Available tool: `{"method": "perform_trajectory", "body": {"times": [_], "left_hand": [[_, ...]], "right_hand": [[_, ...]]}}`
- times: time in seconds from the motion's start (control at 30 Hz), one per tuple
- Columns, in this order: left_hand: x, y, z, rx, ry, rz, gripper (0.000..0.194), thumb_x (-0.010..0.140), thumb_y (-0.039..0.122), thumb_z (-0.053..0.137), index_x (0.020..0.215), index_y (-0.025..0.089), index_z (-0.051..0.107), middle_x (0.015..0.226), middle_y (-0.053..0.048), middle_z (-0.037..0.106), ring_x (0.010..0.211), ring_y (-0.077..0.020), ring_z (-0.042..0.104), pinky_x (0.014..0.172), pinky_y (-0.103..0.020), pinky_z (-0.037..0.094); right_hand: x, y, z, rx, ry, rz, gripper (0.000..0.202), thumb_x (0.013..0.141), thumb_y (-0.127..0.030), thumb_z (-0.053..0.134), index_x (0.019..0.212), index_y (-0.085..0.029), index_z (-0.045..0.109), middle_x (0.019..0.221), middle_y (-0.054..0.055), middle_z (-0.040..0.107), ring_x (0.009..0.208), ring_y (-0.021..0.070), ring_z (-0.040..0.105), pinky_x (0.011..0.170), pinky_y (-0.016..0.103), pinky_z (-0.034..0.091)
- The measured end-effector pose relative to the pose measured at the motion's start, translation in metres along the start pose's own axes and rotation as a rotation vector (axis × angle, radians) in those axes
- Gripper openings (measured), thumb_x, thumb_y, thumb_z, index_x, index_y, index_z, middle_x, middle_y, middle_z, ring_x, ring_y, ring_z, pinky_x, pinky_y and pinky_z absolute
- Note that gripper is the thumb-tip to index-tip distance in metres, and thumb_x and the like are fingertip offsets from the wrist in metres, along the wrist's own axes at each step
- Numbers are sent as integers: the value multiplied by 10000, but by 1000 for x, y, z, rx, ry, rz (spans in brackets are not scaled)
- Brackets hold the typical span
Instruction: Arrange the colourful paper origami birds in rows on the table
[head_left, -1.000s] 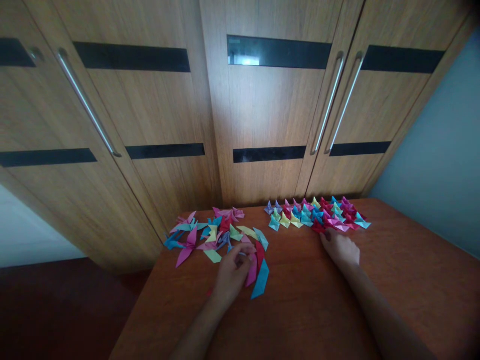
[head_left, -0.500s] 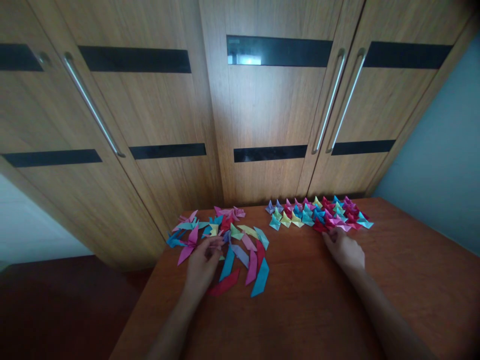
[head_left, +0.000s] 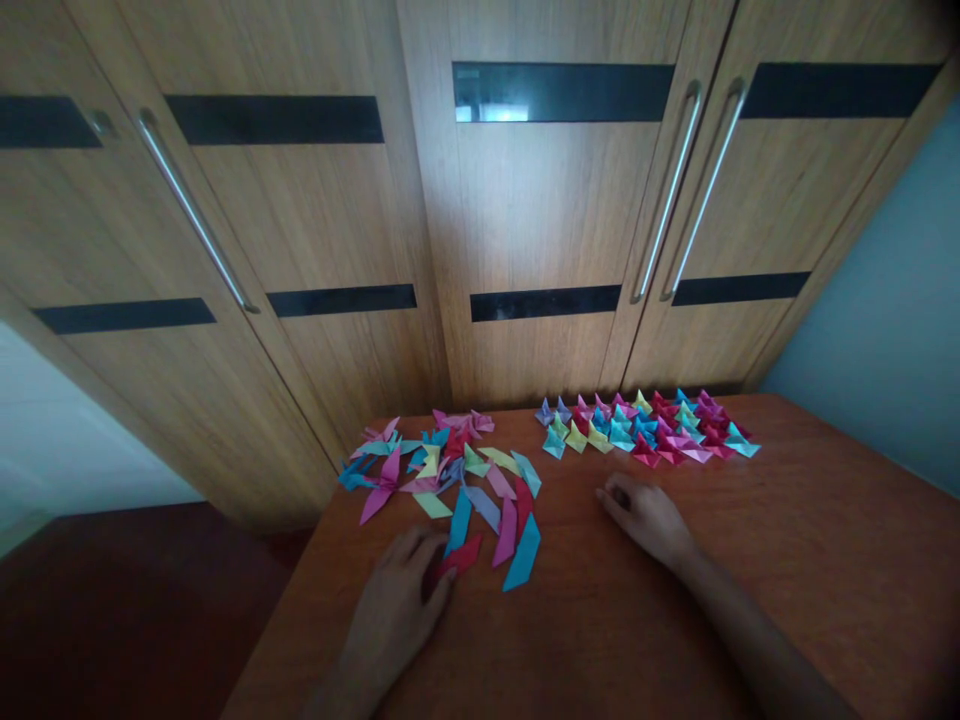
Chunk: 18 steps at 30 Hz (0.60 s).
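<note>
A folded red paper strip [head_left: 463, 555] lies at the near side of a loose pile of colourful folded paper pieces. My left hand [head_left: 397, 600] has its thumb and fingers closed about the strip's left end, which they cover. Close by are a blue strip [head_left: 523, 555], a magenta strip [head_left: 505, 532] and a magenta star-like piece [head_left: 383, 486]. My right hand [head_left: 649, 520] rests over the bare wood with its fingers loosely curled, and nothing shows in them. Beyond it, small pointed folded-paper pieces [head_left: 621, 434] stand in tight rows.
The brown wooden table [head_left: 585, 620] has its far edge by a wooden wardrobe [head_left: 360, 220] with metal handles [head_left: 667, 190] and dark strips. A blue-grey wall [head_left: 885, 300] rises on the right. The table's left edge drops to a dark floor [head_left: 127, 610].
My left hand has moved from the pile down towards me, onto the red strip. My right hand has drawn back from the rows of folded pieces, towards me and slightly left.
</note>
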<state>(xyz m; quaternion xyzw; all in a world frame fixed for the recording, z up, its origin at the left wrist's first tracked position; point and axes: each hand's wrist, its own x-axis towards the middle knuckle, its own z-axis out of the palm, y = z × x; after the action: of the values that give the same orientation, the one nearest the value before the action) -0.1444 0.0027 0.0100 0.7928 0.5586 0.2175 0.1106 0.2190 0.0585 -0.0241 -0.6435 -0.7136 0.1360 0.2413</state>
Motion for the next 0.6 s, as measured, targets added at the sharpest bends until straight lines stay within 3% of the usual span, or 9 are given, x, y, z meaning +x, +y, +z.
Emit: {"method": "perform_trajectory", "body": {"times": [0.13, 0.37, 0.6], "left_hand": [[7, -10, -4, 62, 46, 9, 253, 857, 262, 492, 1081, 239, 608, 1100, -66, 611, 1008, -230, 585, 911, -386, 472], [30, -28, -18, 198, 247, -8, 299, 864, 249, 468, 1145, 205, 560, 1185, -89, 557, 1100, -250, 534, 969, -407, 437], [65, -22, -7, 276, 217, 49, 468, 804, 210, 549, 1265, 193, 478, 1302, -127, 482, 1210, -291, 452, 995, -456, 396]], "right_hand": [[1, 2, -1, 8, 3, -5, 274, 870, -445, 430, 718, -228, 499, 653, -9, 599, 593, 152, 560, 569, 258, 357], [0, 2, 0, 14, 13, -9, 287, 873, -450, 424, 706, -226, 491, 637, -14, 585, 583, 145, 544, 559, 256, 340], [1, 4, 1, 18, 3, 0, 284, 870, -451, 429, 704, -226, 476, 640, -14, 585, 587, 151, 548, 562, 260, 339]]}}
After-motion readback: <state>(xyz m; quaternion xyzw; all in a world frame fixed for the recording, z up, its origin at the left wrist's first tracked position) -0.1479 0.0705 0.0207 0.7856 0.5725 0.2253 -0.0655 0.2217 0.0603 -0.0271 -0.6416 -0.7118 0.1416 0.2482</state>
